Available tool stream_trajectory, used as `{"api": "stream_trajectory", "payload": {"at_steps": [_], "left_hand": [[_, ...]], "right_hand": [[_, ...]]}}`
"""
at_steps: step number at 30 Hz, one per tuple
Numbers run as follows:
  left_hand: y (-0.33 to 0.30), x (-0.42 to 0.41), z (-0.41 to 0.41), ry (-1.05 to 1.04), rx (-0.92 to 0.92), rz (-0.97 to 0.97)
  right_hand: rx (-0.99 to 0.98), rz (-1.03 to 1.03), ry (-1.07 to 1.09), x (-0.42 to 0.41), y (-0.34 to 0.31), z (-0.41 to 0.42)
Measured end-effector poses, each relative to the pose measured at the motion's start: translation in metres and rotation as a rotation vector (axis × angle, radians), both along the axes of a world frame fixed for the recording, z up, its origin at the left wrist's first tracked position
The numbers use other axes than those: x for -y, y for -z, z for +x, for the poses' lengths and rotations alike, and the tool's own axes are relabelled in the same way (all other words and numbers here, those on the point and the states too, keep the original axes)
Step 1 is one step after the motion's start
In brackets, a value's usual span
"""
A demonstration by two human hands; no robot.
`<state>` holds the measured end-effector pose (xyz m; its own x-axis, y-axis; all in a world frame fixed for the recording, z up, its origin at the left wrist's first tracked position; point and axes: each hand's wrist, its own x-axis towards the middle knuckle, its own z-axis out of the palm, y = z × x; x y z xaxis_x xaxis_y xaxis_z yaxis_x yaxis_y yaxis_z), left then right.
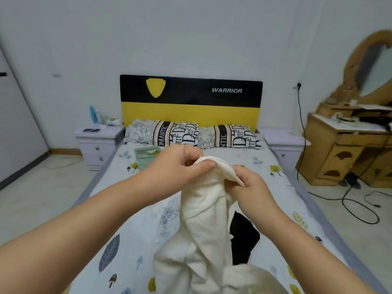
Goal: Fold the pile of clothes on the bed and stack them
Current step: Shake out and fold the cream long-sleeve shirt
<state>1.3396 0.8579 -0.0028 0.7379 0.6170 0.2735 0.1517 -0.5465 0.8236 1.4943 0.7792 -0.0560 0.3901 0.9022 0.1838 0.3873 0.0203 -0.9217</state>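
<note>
Left hand (182,166): thumb and curled fingers pinch the top edge of the cream garment (203,225).
Right hand (250,187): fingers grasp the same edge, just beside the left.
Cream garment: held up over the bed (131,247), lower part bunched on the sheet.
Black garment (244,236): lies on the bed behind the cream one.

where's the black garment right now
In the head view the black garment lies on the bedsheet right of centre, just beside and partly behind the cream garment held up by both hands.
</note>
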Motion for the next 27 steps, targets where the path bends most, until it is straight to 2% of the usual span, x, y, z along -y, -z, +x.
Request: {"api": "stream_trajectory", "payload": {"at_steps": [2,4,5,7,9,12,14,16,19,21,25,27], "left_hand": [[-0.014,0.013,-0.015,0.023,0.034,-0.082],[-0.019,0.021,-0.029,-0.039,0.086,-0.164],[-0.017,0.023,-0.035,-0.091,0.065,-0.158],[-0.007,0.025,-0.046,-0.141,-0.094,-0.093],[0.005,0.031,-0.054,-0.035,-0.199,-0.158],[0.008,0.048,-0.058,0.209,-0.157,-0.372],[0.004,0.059,-0.059,0.339,-0.139,-0.448],[0.0,0.068,-0.061,0.36,-0.14,-0.458],[-0.015,0.073,-0.072,0.244,-0.109,-0.344],[-0.027,0.072,-0.083,0.143,-0.067,-0.285],[-0.053,0.075,-0.099,0.075,0.073,-0.267],[-0.066,0.082,-0.102,0.056,0.103,-0.265]], "right_hand": [[-0.03,0.019,-0.026,0.013,-0.027,-0.01],[-0.033,0.049,-0.058,0.027,-0.052,-0.02],[-0.021,0.057,-0.074,0.034,-0.064,-0.024],[0.011,0.068,-0.112,0.047,-0.087,-0.034],[0.027,0.093,-0.158,0.062,-0.108,-0.044],[0.02,0.136,-0.228,0.081,-0.134,-0.056],[0.037,0.142,-0.255,0.093,-0.146,-0.062],[0.071,0.121,-0.265,0.104,-0.155,-0.067],[0.123,0.051,-0.239,0.124,-0.164,-0.065],[0.232,-0.032,-0.235,0.135,-0.169,-0.06],[0.633,-0.181,-0.141,0.15,-0.166,-0.057],[0.71,-0.235,-0.112,0.153,-0.163,-0.059]]}}
